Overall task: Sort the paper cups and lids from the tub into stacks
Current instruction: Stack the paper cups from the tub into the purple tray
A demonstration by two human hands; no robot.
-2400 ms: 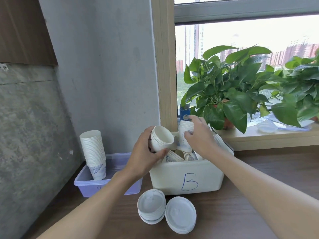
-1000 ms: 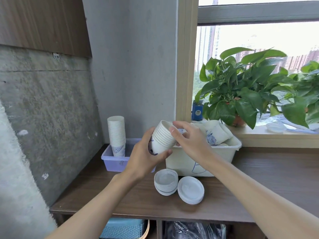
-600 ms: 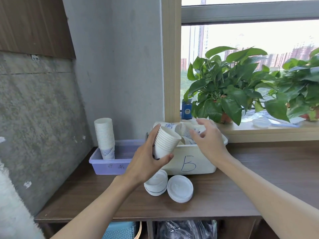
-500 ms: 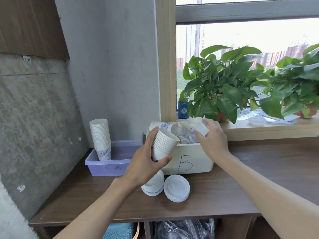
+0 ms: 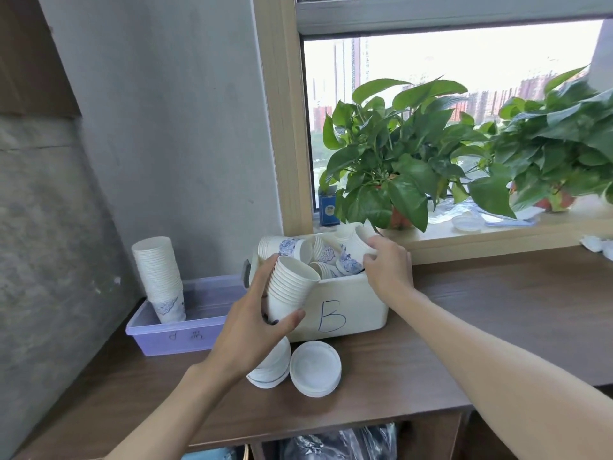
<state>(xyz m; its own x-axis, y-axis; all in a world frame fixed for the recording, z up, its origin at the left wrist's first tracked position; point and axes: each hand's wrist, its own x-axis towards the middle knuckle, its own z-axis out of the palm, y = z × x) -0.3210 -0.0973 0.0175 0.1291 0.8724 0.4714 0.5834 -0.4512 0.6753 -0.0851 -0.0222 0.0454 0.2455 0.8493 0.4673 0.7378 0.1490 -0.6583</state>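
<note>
My left hand [image 5: 247, 330] grips a nested stack of white paper cups [image 5: 290, 287], tilted with its mouth up and to the right, in front of the white tub marked "B" [image 5: 358, 300]. Several loose cups with blue patterns [image 5: 315, 252] lie in the tub. My right hand [image 5: 388, 267] reaches into the tub's right side and pinches one cup [image 5: 356, 249] there. A tall cup stack [image 5: 159, 277] stands in the lilac tray [image 5: 179, 336] at the left. Two piles of white lids [image 5: 315, 368] lie on the desk before the tub.
The wooden desk [image 5: 497, 320] runs to the right. Potted green plants [image 5: 398, 151] and a small blue box [image 5: 328, 207] stand on the windowsill behind the tub. A grey wall closes the left side. Bags sit under the desk.
My right hand left the stack held in my left hand, moved back into the tub and took hold of a loose cup. The left hand kept its stack nearly still.
</note>
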